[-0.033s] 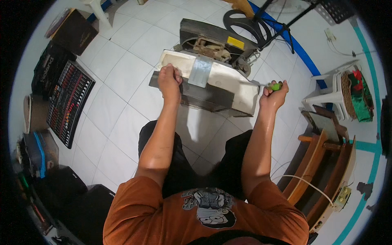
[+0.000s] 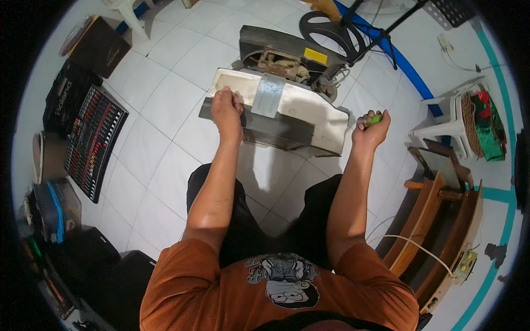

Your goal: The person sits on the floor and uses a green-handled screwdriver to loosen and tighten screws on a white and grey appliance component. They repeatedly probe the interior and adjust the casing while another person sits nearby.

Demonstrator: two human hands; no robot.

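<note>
The left hand [image 2: 227,112] grips the near-left edge of the white appliance casing [image 2: 309,110]; the right hand [image 2: 369,131], just beside its right end, is fisted around a green-handled screwdriver [image 2: 372,119].

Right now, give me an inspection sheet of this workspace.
Surface: white tiled floor.
Job's things: white and grey appliance housing lying on the floor, a strip of silver tape across it; exposed motor behind it.
Clutter: audio mixer at left; wooden frames at right; white plastic stool.
Hands: left hand grips the housing's near edge; right hand closed on a green-handled tool.
Cables: black coil behind the housing; white cord at right.
Surroundings: blue and teal floor stripes.
</note>
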